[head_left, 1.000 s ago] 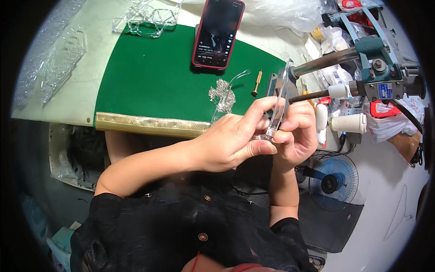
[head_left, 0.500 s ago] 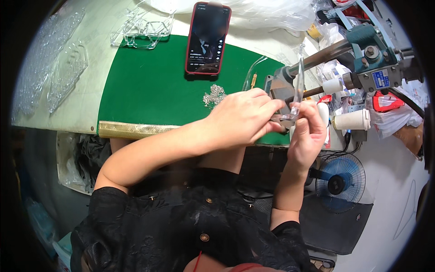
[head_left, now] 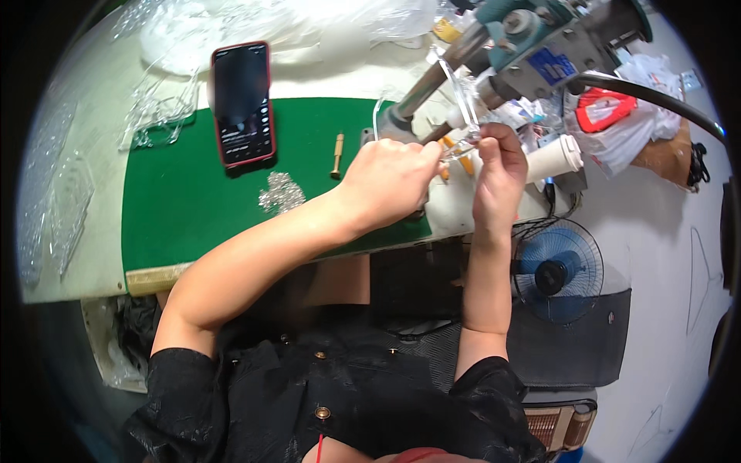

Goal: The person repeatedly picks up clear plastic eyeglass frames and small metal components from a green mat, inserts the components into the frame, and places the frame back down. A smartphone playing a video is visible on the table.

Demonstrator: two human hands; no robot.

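My left hand (head_left: 395,184) is closed, back of the hand upward, and grips the front of a clear plastic glasses frame (head_left: 463,100). The fingers of my right hand (head_left: 500,174) pinch the same frame at its right corner. The frame's two clear temples point away from me, beside the bench press. My left fingertips and the middle of the frame are largely hidden behind the left hand. Left of that hand, a slim brass-coloured tool (head_left: 337,157) and a pile of small silvery metal parts (head_left: 282,193) lie on a green mat (head_left: 177,224).
A blue-green bench press (head_left: 509,58) rises at the far right, close to my hands. Past the pile stands a red-cased phone (head_left: 243,108). More clear frames (head_left: 162,116) lie at left. A white cup (head_left: 556,158) and a fan (head_left: 557,270) are at right.
The view has swung, so the mat and phone appear farther left. Both hands, still gripping the glasses frame, have moved right and away from me, leaving the brass tool in full view.
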